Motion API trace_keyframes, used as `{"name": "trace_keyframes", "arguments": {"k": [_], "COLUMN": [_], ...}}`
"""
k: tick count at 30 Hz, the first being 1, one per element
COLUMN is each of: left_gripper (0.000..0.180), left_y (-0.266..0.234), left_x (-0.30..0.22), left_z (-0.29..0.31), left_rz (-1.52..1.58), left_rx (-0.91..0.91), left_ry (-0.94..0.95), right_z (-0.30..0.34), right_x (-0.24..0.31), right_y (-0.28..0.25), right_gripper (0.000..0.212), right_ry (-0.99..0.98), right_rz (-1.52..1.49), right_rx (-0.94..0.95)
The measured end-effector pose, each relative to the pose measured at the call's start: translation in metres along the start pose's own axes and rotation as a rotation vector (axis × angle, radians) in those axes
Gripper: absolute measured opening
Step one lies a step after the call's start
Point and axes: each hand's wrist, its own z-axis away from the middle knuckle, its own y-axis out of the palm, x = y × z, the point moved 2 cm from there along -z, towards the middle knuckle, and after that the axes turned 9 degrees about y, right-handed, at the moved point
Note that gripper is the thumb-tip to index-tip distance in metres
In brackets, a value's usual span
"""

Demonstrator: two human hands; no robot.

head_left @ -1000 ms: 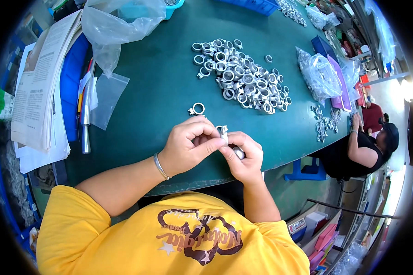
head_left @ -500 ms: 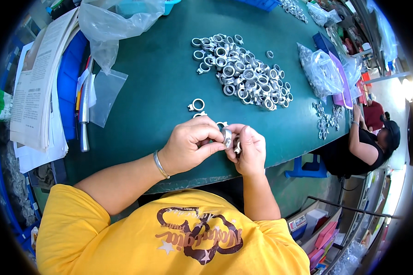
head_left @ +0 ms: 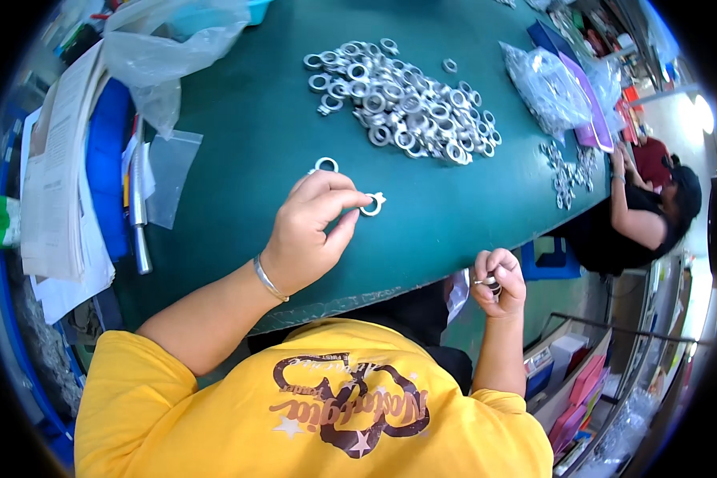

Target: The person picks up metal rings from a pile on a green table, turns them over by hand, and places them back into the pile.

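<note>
My left hand is over the table with its index finger and thumb pinched at the near-left rim of a small silver metal ring clamp, which has a lug on one side. A second ring clamp lies just beyond my knuckles, partly hidden by them. My right hand is off the table's front edge at the right, its fingers curled around metal ring clamps; how many is hidden. Farther back lies a large heap of similar ring clamps.
On the left are stacked papers, a blue bin and a clear plastic bag. At the right lie bagged parts, a purple tray and a smaller parts pile. A co-worker sits beyond them.
My hands have parted from around a ring clamp. The right moved right, past the table edge, with clamps inside; the left reached a clamp on the table. The view shifted slightly.
</note>
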Motion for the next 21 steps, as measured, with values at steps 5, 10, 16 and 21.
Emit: {"name": "trace_keyframes", "arguments": {"k": [5,10,16,21], "left_gripper": [0.027,0.015,0.007,0.01], "left_y": [0.022,0.017,0.011,0.018], "left_x": [-0.007,0.002,-0.002,0.004], "left_z": [-0.001,-0.002,0.004,0.009], "left_rz": [-0.567,-0.508,0.152,0.721], "left_rx": [0.297,0.304,0.087,0.043], "left_ry": [0.071,0.082,-0.102,-0.438], "right_z": [0.039,0.041,0.024,-0.022], "right_x": [-0.025,-0.083,-0.044,-0.014], "right_y": [-0.073,-0.14,-0.116,0.043], "right_gripper": [0.013,0.031,0.019,0.025], "right_ry": [0.405,0.457,-0.575,-0.776], "right_rz": [0.166,0.051,0.912,1.096], "right_rx": [-0.662,-0.838,-1.241,-0.613]}}
